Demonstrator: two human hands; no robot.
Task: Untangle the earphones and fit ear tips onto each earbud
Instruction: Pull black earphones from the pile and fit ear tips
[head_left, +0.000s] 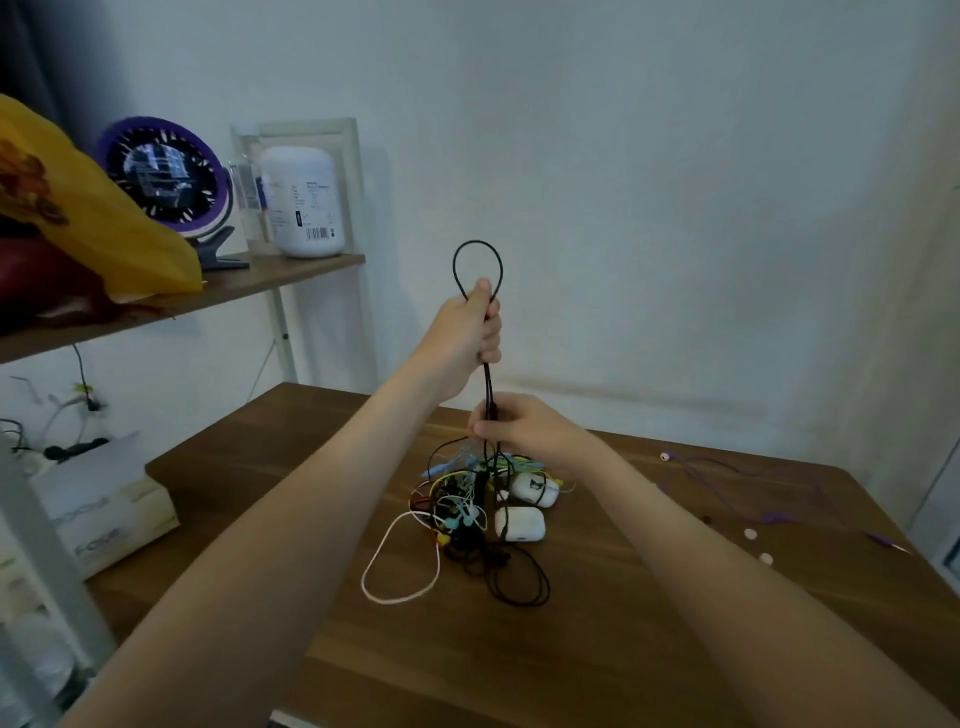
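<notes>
Early stage: your left hand (465, 332) grips a black cable (489, 384) held above the tangle (467, 512) on the table (363, 649); your right hand (524, 426) pinches it lower. Most cords lie knotted, ear tips (749, 533) unfitted.
</notes>
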